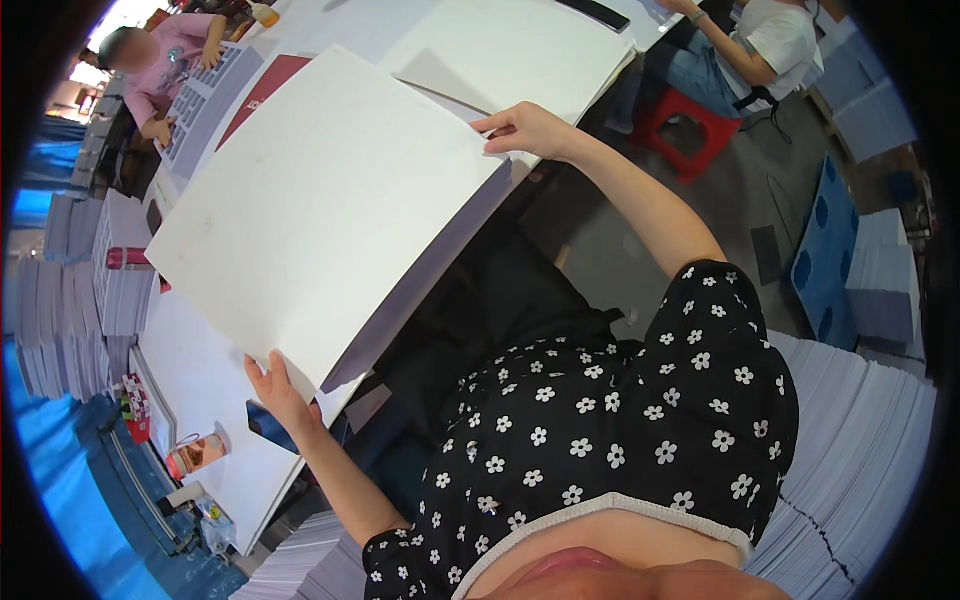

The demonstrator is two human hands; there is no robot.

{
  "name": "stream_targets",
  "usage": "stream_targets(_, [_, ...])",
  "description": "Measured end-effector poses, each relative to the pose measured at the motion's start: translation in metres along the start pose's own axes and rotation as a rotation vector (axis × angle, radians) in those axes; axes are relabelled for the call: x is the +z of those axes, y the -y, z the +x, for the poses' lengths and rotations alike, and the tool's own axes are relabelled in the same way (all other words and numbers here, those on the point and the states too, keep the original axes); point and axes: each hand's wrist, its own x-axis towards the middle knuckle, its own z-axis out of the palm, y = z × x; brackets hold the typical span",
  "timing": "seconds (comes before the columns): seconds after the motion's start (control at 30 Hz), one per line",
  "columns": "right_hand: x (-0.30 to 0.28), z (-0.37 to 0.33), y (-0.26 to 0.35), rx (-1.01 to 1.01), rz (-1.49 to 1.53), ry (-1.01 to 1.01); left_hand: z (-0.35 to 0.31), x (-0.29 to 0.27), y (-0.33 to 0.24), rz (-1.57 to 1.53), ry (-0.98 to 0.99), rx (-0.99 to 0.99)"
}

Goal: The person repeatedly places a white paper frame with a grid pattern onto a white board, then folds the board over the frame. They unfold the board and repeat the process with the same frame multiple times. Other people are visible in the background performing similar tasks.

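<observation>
A large white paperboard sheet (330, 210) lies slanted in front of me, with a shaded side (430, 270) dropping along its edge toward me. My right hand (530, 130) is closed on its far right corner, fingers pinching the edge. At the near left corner my left hand (283, 395) touches the edge, its fingers stretched out and apart. Another white sheet (520, 60) is spread beyond my right hand. Under the big sheet, part of a dark red panel (262, 98) sticks out on the far left.
On the white table (190, 350) are a phone (270, 425) and a jar (198, 456). Paper stacks stand left (60, 320) and right (850, 450). A person in pink (165, 60) handles a white gridded tray (210, 105); another sits on a red stool (685, 130).
</observation>
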Motion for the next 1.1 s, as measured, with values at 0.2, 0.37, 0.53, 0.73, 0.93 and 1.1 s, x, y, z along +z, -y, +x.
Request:
stream_targets(0.2, [0.000, -0.001, -0.006, 0.011, -0.007, -0.006, 0.001, 0.000, 0.000, -0.020, 0.024, -0.001])
stream_targets(0.37, [0.001, 0.002, -0.013, 0.003, -0.001, -0.027, 0.000, 0.004, -0.002, -0.008, 0.019, -0.015])
stream_targets(0.53, [0.005, 0.001, -0.019, 0.010, -0.010, -0.027, 0.004, -0.003, 0.004, 0.026, 0.026, -0.015])
stream_targets(0.73, [0.015, -0.010, -0.014, -0.066, -0.220, -0.132, 0.007, -0.006, 0.010, 0.042, 0.063, 0.026])
stream_targets(0.93, [0.045, -0.041, 0.005, -0.568, -0.890, -0.431, 0.008, -0.009, 0.017, 0.048, 0.050, 0.030])
stream_targets(1.1, [0.080, -0.064, 0.015, -0.626, -0.924, -0.198, 0.008, -0.006, 0.017, 0.053, 0.047, 0.037])
